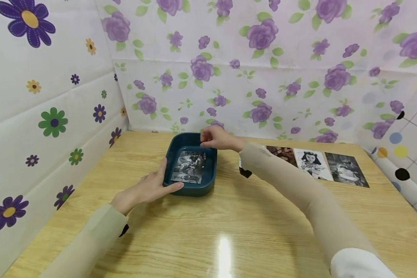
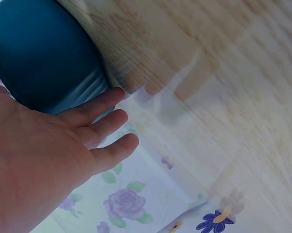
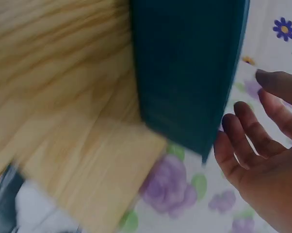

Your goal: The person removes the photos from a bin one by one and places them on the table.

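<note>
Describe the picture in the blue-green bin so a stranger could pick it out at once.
On the wooden table, left of a row of pictures, stands a blue-green bin with the left hand at its near left corner. The black-and-white picture lies on the bin's floor. It is the only one visible inside the bin; the row lies directly on the table.

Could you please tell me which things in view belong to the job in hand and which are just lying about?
Likely part of the job:
teal bin, between the left hand and right hand
picture inside it
row of pictures at right, being similar

Just surroundings, apparently:
wooden table
flowered backdrop
dotted covering
</note>
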### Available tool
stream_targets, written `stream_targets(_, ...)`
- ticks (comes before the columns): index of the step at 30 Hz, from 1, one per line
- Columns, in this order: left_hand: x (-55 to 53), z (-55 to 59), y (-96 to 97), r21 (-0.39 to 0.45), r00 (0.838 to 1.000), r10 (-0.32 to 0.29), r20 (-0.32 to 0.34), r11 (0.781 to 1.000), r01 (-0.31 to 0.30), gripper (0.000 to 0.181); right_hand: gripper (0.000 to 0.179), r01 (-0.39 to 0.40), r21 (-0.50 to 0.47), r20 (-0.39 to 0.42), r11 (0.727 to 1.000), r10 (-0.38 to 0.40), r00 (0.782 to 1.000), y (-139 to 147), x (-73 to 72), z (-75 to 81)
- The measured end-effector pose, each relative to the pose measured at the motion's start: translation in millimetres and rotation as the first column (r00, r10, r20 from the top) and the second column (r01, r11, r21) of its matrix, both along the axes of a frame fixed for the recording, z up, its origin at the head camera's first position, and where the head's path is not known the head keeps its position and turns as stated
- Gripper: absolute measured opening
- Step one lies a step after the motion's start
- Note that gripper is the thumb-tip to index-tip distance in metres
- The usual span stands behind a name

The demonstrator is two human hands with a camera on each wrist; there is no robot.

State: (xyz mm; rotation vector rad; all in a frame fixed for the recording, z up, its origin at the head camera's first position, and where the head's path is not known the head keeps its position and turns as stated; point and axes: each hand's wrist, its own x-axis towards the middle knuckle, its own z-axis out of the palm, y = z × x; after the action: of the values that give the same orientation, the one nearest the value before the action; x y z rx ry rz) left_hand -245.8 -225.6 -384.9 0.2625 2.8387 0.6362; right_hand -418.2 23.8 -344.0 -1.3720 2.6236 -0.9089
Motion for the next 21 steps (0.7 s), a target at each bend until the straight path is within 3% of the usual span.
stream_targets(5, -1.2, -1.0, -1.8, -0.001, 1.0, -0.002, 0.001, 1.0, 0.002, 0.115, 0.013, -0.048, 0.13, 0.017, 0.99, 0.046, 0.999, -35, -4.4, -7.8)
stream_targets(9, -0.6, -1.3, -2.0, 0.005, 1.0, -0.004, 0.006, 1.0, 0.004, 0.115, 0.017, -0.05, 0.262, 0.064, 0.964, 0.035, 0.997, -49, -6.5, -15.2)
stream_targets(16, -0.2, -0.5, -1.6, 0.009, 1.0, 0.0, 0.01, 1.0, 0.0, 0.115, 0.04, 0.018, 0.504, 0.068, 0.863, -0.061, 0.996, -58, -4.8, -18.5)
stream_targets(21, 0.2, -0.1, -2.0, 0.003, 1.0, 0.001, 0.007, 1.0, -0.001, 0.115, 0.05, 0.056, 0.598, 0.026, 0.8, -0.09, 0.996, -61, -3.4, -21.1)
